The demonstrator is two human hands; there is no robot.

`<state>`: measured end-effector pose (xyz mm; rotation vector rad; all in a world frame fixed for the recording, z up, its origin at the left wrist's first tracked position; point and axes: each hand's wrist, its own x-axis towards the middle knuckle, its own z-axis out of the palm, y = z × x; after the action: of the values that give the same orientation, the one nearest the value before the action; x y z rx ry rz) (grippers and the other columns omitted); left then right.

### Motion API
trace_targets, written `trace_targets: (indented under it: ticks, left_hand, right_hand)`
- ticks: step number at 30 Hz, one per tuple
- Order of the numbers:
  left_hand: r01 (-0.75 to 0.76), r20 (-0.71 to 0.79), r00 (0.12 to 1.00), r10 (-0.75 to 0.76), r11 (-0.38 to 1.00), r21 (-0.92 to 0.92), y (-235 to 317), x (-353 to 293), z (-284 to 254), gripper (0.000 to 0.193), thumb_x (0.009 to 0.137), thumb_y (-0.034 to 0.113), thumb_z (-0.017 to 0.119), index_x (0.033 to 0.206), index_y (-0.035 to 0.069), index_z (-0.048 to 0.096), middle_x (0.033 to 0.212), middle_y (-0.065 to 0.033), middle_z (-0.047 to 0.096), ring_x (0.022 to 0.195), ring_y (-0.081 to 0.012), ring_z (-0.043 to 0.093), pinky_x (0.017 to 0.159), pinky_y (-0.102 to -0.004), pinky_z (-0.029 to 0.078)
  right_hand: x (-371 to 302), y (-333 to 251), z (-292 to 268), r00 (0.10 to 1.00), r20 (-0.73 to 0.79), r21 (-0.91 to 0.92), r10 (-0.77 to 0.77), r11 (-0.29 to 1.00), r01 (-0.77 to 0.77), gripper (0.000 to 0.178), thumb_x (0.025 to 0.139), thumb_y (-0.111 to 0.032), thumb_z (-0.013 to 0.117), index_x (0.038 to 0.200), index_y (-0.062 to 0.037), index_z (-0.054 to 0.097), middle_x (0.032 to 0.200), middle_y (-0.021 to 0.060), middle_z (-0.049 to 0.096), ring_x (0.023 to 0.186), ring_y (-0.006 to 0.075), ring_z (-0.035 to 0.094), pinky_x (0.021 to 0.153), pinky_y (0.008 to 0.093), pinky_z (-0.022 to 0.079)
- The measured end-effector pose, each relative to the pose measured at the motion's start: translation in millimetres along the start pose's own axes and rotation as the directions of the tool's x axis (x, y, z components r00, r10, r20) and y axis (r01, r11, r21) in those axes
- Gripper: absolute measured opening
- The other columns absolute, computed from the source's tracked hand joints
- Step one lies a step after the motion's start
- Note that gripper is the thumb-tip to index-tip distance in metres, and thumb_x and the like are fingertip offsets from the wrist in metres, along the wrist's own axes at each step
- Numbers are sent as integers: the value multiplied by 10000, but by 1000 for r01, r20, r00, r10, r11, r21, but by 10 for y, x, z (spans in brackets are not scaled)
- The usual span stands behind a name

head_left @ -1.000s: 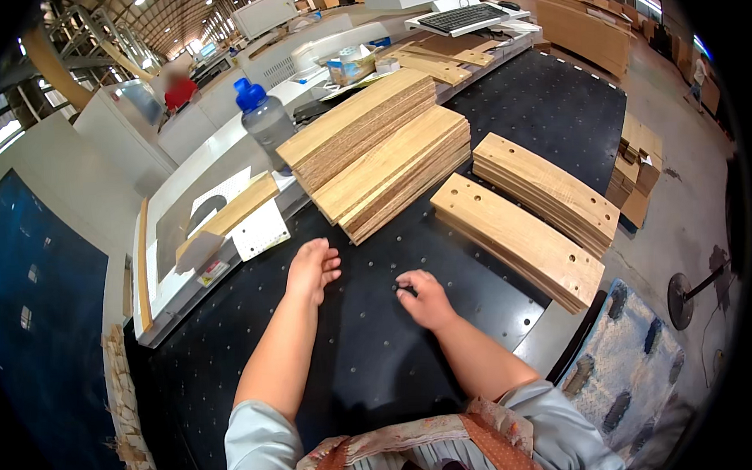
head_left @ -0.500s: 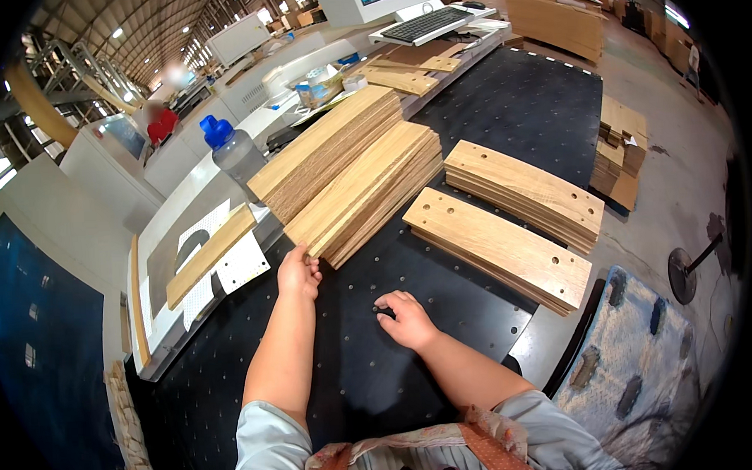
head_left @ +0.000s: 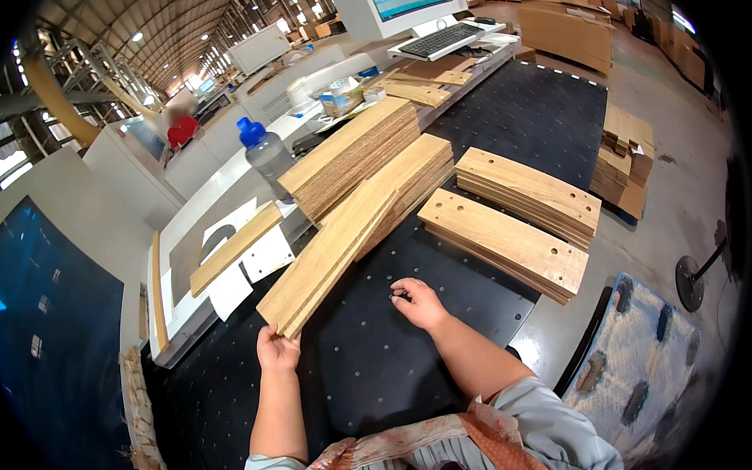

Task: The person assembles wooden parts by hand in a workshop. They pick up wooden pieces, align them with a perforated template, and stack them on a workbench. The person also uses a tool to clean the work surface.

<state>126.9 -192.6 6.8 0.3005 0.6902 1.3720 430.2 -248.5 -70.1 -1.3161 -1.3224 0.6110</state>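
Note:
My left hand (head_left: 278, 349) grips the near end of a few wooden boards (head_left: 331, 257), which stick out toward me from a stack of plain boards (head_left: 427, 163). Their far ends still lie over that stack. My right hand (head_left: 420, 302) hovers over the black studded table (head_left: 380, 351) with fingers partly curled and apart, holding nothing. Beyond it lie two stacks of drilled boards, a nearer one (head_left: 500, 243) and a farther one (head_left: 528, 188), with round holes near their ends. Another plain stack (head_left: 348, 157) stands just left of the one being drawn from.
A blue-capped bottle (head_left: 265, 156) stands behind the stacks. On the left ledge, papers (head_left: 229, 294) lie under a single wooden strip (head_left: 236, 248). A keyboard (head_left: 441, 40) and monitor (head_left: 409, 6) are at the back. At right stands a floor fan or stand (head_left: 691, 282) beside a worn board (head_left: 633, 350).
My left hand has drawn the top boards toward me and to the left, off the stack. My right hand has shifted slightly right. The view has moved a little.

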Motion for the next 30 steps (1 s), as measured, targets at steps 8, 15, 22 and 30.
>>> trace_targets:
  ticks: [8, 15, 22, 30]
  left_hand:
    - [13, 74, 997, -22, 992, 128, 167, -949, -596, 686, 550, -44, 450, 1235, -10, 477, 1212, -166, 558, 1139, -368, 534, 983, -508, 440]
    - [-266, 123, 964, 236, 870, 414, 522, -1894, -1291, 742, 503, -158, 491, 1223, 25, 499, 1150, -143, 590, 1037, -289, 593, 783, -330, 519]
    - [-304, 111, 949, 296, 756, 580, 924, -2375, -1757, 566, 463, -138, 550, 1008, 12, 579, 914, -87, 643, 820, -204, 625, 729, -299, 505]
    - [-339, -20, 891, 454, 694, 635, 1010, -2356, -2173, 465, 518, -146, 424, 934, 3, 566, 800, -67, 588, 634, -151, 547, 530, -234, 435]
  right_hand:
    - [16, -400, 546, 890, 291, 694, 351, 563, -449, 558, 917, -390, 559, 1323, -35, 415, 1182, 106, 585, 1113, 213, 533, 939, 358, 420]
    - [-564, -759, 929, 673, 654, 555, 345, 385, -737, 320, 922, -258, 548, 1164, -50, 525, 1083, 76, 610, 991, 220, 598, 833, 383, 479]
    - [-884, -685, 1114, 207, 946, 118, 251, 328, -937, 283, 947, -221, 484, 1120, 1, 512, 1002, 174, 642, 807, 284, 679, 649, 371, 579]
    - [-923, -1107, 605, 159, 911, -174, 380, 705, -687, 243, 909, -228, 546, 982, -21, 651, 814, 84, 677, 614, 152, 645, 544, 250, 530]
